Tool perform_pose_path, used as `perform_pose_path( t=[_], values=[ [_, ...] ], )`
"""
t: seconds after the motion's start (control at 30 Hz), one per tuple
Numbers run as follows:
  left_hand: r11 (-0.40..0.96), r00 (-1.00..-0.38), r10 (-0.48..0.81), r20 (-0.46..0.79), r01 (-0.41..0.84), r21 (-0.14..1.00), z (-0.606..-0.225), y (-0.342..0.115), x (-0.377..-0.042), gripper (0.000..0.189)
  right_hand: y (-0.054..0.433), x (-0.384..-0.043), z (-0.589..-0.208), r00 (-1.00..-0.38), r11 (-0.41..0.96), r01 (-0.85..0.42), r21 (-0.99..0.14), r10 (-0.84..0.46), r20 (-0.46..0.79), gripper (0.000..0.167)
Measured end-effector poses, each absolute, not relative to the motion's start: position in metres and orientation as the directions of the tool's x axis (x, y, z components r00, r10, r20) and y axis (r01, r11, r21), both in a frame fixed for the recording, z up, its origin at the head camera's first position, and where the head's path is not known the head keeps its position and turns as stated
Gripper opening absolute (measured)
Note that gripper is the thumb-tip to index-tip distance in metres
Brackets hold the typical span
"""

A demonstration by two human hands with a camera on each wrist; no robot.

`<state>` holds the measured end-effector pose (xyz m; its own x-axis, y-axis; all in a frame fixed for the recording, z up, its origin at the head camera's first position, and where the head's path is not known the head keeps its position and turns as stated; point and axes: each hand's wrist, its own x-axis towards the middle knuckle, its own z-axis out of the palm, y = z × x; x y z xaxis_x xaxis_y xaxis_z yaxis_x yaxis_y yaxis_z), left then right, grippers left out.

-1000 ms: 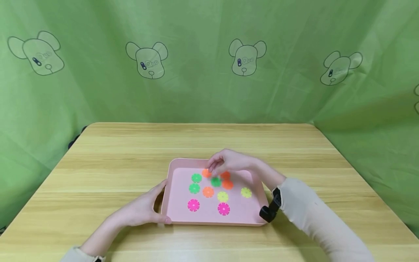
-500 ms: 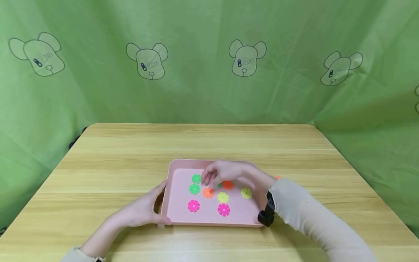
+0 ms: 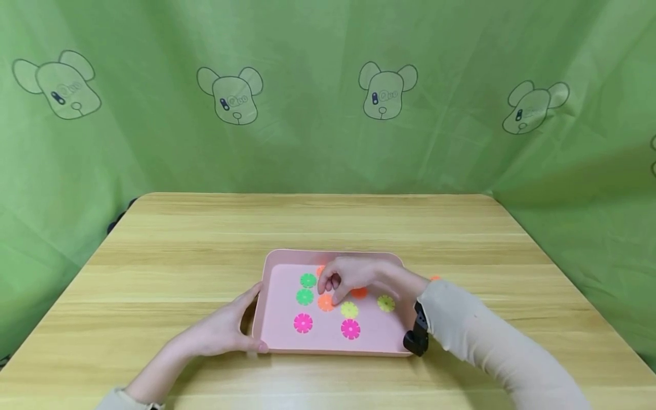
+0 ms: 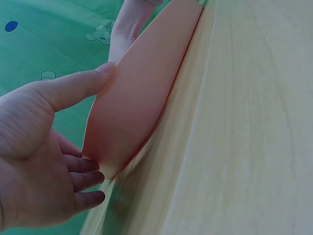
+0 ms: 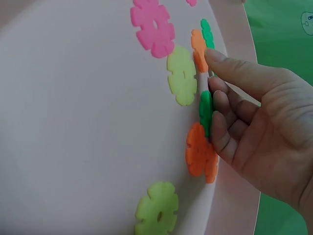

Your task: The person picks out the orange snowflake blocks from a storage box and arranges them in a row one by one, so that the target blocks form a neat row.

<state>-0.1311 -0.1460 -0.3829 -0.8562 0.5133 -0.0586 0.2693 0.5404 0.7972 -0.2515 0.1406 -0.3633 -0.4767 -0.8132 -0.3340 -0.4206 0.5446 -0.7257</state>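
A pink tray bears several flower-shaped plastic interlocking discs. My left hand rests at the tray's left end, thumb near the front corner and fairly straight fingers along its outer wall. Over the tray, my right hand has thumb and forefinger curled at opposite edges of an orange interlocking disc, which still lies flat. Two green discs are just left of it. Under the right hand, another green disc and orange ones show in the right wrist view.
Nearer the tray's front are two magenta discs and two yellow ones. Part of an orange disc shows by the far wall. A bit of orange peeks out beyond the right forearm. The wooden table backs onto a green curtain.
My right hand has come down and toward me, from the far discs to the orange disc in the middle. My left hand and the tray have stayed in place.
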Motion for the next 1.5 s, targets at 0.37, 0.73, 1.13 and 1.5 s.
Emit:
perform_pose_path(
  t=[0.37, 0.73, 1.13, 1.5],
  values=[
    [0.539, -0.857, 0.512, -0.059, 0.267, 0.799, -0.3849, -0.1465, -0.1309, 0.114, 0.1355, -0.2516, -0.3668, -0.437, 0.558, -0.466, -0.687, -0.82, -0.37, 0.024],
    [0.55, -0.86, 0.507, -0.056, 0.273, 0.789, -0.3858, -0.1466, -0.1325, 0.114, 0.1349, -0.2509, -0.364, -0.487, 0.594, -0.446, -0.67, -0.789, -0.375, 0.025],
    [0.547, -0.858, 0.51, -0.058, 0.271, 0.792, -0.3836, -0.1459, -0.1321, 0.114, 0.1364, -0.2526, -0.3624, -0.486, 0.569, -0.391, -0.723, -0.795, -0.363, 0.016],
    [0.552, -0.857, 0.511, -0.066, 0.268, 0.79, -0.3825, -0.1456, -0.1315, 0.113, 0.1422, -0.254, -0.3623, -0.501, 0.551, -0.319, -0.771, -0.788, -0.356, 0.012]
  ],
)
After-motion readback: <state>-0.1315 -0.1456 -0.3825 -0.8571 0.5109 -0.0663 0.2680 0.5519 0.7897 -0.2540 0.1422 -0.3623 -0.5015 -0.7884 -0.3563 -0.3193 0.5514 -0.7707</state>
